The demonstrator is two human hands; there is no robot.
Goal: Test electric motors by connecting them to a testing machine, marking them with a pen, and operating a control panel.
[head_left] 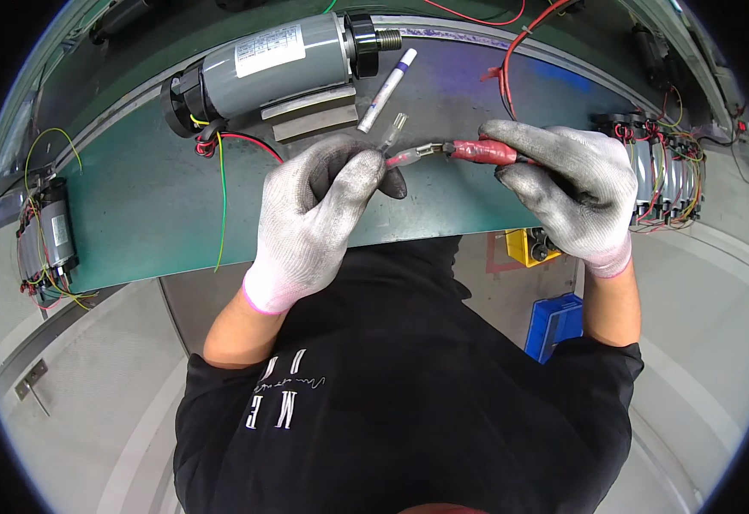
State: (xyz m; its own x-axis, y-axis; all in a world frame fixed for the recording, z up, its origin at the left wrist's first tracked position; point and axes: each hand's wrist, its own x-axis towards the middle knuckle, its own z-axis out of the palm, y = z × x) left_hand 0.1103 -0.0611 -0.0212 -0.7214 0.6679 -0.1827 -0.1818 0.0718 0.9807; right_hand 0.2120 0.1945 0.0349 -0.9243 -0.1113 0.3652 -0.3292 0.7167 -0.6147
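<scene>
My left hand (pixel 310 214), in a grey-white glove, pinches a wire terminal in a clear sleeve (pixel 404 158) between thumb and fingers. A second clear-sleeved terminal (pixel 394 130) sticks up beside those fingertips. From the other side, my gloved right hand (pixel 576 184) grips a red-sleeved clip (pixel 482 152), whose tip meets the bare metal of the first terminal or nearly does; I cannot tell which. Beyond my left hand lies a grey cylindrical motor (pixel 280 73) with black ends and a threaded shaft. Red and black leads run from it toward my left hand.
A metal block (pixel 314 116) sits against the motor, with a white marker pen (pixel 387 90) nearby. Red cable (pixel 506 73) comes down from above. Several motors stand at the right (pixel 662 171) and left (pixel 56 227) ends. Below the bench edge are yellow (pixel 518 247) and blue (pixel 554 325) bins.
</scene>
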